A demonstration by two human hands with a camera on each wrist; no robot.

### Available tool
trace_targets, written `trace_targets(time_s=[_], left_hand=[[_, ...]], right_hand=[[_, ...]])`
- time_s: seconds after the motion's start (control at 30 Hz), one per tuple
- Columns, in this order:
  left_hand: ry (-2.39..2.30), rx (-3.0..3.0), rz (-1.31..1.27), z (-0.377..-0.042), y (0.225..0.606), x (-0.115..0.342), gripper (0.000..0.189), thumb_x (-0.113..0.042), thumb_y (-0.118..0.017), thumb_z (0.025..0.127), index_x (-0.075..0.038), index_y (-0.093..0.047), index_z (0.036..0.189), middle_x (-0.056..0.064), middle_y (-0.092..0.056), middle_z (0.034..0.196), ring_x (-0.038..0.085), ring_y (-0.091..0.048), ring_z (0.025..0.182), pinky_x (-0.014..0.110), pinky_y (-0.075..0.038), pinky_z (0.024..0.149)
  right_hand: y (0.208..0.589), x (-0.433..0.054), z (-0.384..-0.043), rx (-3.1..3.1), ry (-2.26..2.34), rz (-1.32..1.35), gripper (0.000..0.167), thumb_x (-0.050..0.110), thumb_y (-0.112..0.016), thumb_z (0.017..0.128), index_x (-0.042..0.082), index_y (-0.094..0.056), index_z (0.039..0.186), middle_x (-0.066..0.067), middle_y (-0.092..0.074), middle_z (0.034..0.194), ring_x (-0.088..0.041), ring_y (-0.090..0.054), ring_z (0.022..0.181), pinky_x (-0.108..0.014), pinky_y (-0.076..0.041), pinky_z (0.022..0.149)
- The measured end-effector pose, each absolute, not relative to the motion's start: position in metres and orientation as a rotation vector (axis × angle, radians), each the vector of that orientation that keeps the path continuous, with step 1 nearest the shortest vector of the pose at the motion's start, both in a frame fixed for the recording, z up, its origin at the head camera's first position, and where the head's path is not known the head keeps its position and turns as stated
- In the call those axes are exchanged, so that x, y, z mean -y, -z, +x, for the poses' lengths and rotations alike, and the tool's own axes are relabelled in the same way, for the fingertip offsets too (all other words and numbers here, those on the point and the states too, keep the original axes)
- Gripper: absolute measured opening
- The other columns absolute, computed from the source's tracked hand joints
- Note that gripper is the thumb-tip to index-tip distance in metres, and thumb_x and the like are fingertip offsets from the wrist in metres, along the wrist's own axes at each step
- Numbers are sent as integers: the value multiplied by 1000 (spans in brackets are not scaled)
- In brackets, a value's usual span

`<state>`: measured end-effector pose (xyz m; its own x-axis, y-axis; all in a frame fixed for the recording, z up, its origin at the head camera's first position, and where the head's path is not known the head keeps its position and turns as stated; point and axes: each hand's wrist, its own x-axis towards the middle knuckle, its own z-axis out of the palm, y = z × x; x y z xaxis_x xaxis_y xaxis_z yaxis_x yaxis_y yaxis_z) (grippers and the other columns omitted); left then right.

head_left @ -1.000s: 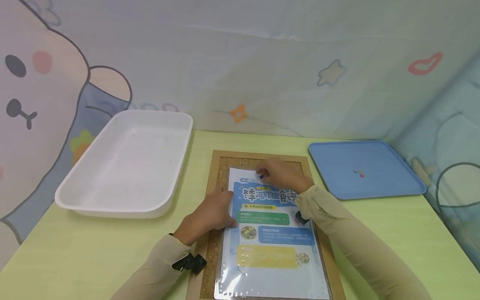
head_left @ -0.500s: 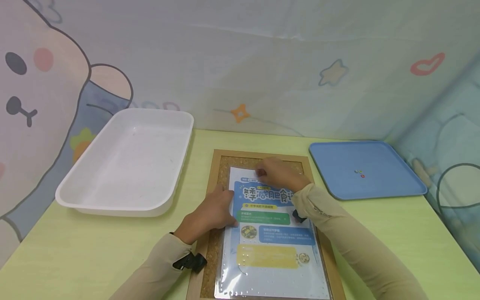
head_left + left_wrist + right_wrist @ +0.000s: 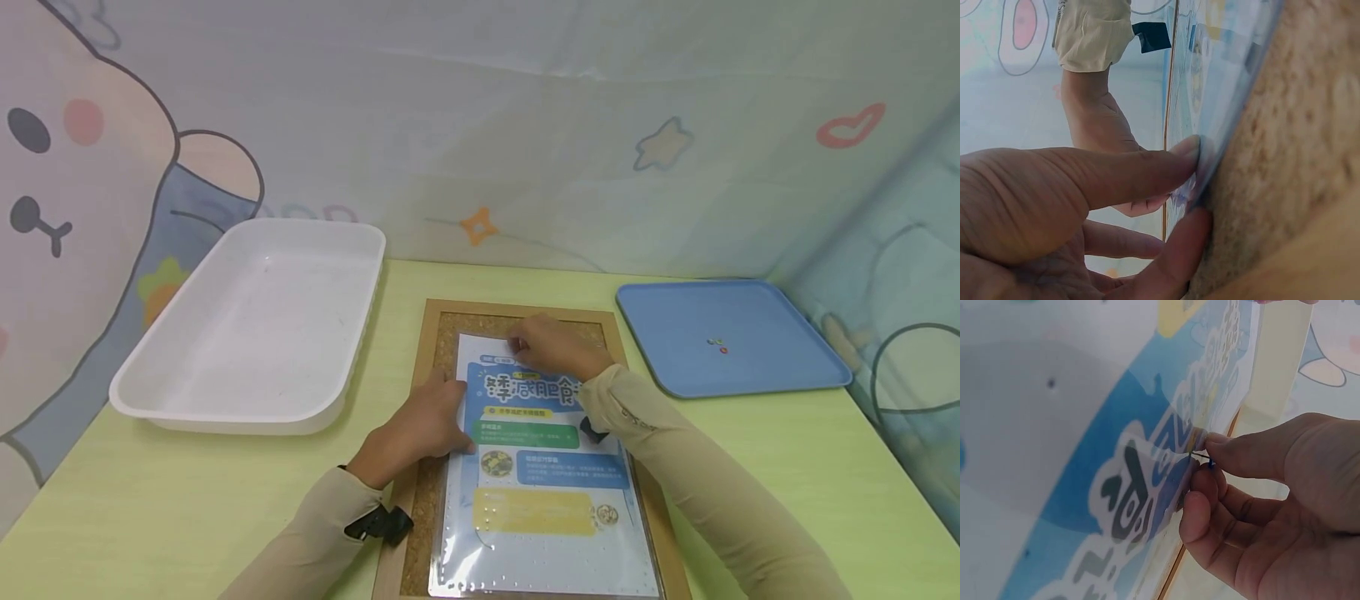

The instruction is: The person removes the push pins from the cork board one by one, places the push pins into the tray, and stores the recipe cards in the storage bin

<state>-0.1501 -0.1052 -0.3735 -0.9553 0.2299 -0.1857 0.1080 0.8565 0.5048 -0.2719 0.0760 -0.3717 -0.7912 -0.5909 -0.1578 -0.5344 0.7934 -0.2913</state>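
A printed poster [image 3: 540, 558] in a clear plastic sleeve lies on a wood-framed cork board [image 3: 423, 542]. At its left edge is my left hand [image 3: 416, 425]; the left wrist view shows thumb and index finger holding the edge [image 3: 1235, 119] over the cork. My right hand [image 3: 558, 346] is at the poster's top. Up close, in the right wrist view, its thumb and fingers pinch a blue-headed pushpin [image 3: 1211, 463], whose thin needle meets the clear sleeve. Whether the needle has gone into the cork cannot be seen.
To the left stands a white basin [image 3: 247, 333]. A blue tray [image 3: 750, 317] at the back right carries a few tiny coloured pieces [image 3: 717, 344]. Behind the green table [image 3: 225, 508] hangs a cartoon-printed cloth [image 3: 525, 167].
The right hand has shifted slightly left at the top of the poster, and its wrist has turned a little. The left hand stays at the poster's edge.
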Motion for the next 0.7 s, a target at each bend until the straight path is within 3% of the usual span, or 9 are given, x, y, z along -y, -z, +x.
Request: trace_targets(time_s=[0.37, 0.7], left_hand=[[-763, -2783, 252, -151, 374, 105, 74, -13, -92, 68, 6, -58, 130, 18, -50, 113, 25, -55, 85, 32, -53, 67], [-757, -2787, 262, -151, 375, 106, 72, -13, -92, 68, 7, -59, 128, 17, -49, 111, 24, -54, 85, 32, -52, 67]], right_hand=[[371, -70, -270, -2745, 264, -750, 19, 9, -58, 99, 9, -70, 113, -4, -69, 97, -18, -62, 85, -34, -54, 83], [374, -66, -270, -2769, 200, -742, 15, 12, -55, 100, 9, -70, 98, -3, -62, 78, -17, -58, 71, -31, -50, 69]])
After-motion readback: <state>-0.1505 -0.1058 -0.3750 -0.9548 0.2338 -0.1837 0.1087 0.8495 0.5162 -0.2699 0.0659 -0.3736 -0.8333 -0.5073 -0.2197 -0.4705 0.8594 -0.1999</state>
